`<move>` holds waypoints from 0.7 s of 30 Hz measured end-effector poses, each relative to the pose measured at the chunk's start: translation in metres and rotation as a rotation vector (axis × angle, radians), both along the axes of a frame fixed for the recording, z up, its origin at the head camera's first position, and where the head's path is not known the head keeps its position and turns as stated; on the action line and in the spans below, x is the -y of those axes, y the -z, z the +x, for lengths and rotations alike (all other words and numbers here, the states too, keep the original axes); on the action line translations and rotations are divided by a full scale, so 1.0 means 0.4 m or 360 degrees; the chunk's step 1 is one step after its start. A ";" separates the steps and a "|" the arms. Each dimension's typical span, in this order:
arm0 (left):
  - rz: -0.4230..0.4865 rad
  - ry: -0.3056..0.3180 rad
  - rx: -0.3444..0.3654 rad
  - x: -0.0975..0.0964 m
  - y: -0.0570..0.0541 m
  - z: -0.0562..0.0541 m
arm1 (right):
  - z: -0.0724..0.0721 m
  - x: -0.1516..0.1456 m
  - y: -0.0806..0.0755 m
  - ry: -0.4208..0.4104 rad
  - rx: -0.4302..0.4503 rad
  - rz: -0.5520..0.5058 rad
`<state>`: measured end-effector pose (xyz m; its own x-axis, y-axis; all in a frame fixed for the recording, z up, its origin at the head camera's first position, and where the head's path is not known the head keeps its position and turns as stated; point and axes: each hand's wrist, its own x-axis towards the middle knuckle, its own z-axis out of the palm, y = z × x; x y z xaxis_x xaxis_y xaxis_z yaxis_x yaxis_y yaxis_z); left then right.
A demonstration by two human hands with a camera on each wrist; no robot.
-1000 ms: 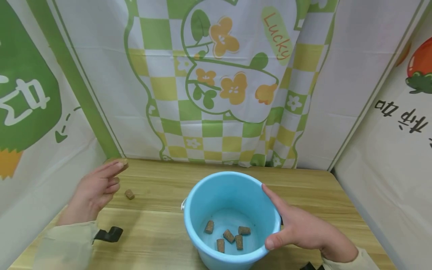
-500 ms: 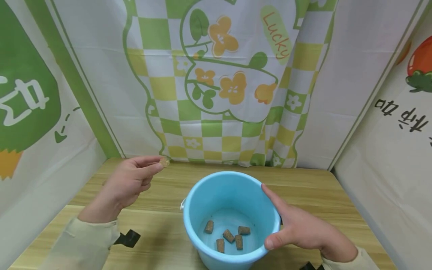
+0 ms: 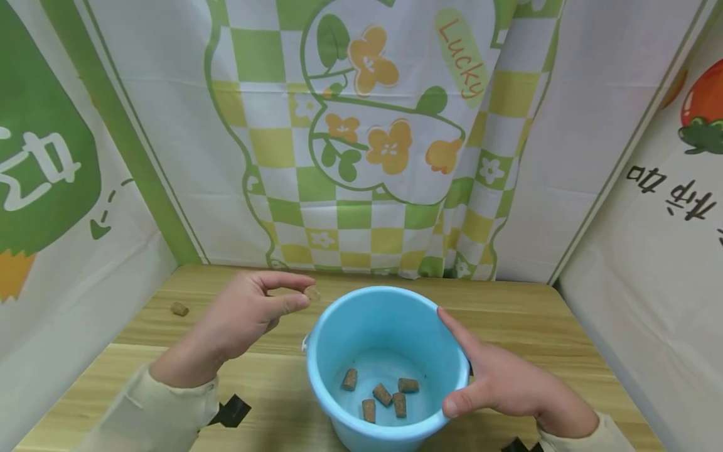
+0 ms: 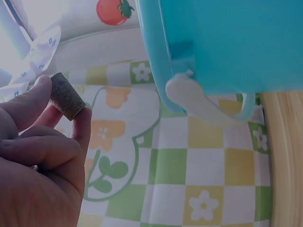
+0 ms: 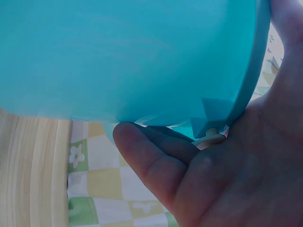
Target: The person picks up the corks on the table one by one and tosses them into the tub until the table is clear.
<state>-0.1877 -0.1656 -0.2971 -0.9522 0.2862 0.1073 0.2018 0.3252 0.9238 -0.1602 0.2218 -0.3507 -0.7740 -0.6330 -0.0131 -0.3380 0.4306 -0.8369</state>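
My left hand (image 3: 243, 317) pinches a small brown cork stopper (image 4: 67, 96) between the thumb and fingertips, in the air just left of the bucket's rim. A light blue plastic bucket (image 3: 384, 320) stands upright on the table with several cork stoppers (image 3: 382, 394) lying on its floor. On the right side, my right hand (image 3: 503, 383) grips the bucket, its thumb and index finger at the rim. The right wrist view shows its other fingers against the outer wall. A white handle mount (image 4: 182, 92) shows on the bucket's side in the left wrist view.
Another cork stopper (image 3: 179, 309) lies on the wooden table (image 3: 542, 326) at the left, behind my left wrist. A green-and-yellow checked curtain (image 3: 356, 216) hangs along the table's back edge. Printed cloth walls close in the left and right sides.
My left hand has moved right with the cork stopper, from the table's left side to beside the bucket's rim. The right hand and the bucket have stayed in place.
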 end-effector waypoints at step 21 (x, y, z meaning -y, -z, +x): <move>-0.0046 0.0198 -0.0129 -0.054 0.003 0.024 | -0.002 0.000 0.002 -0.0011 0.0010 -0.0009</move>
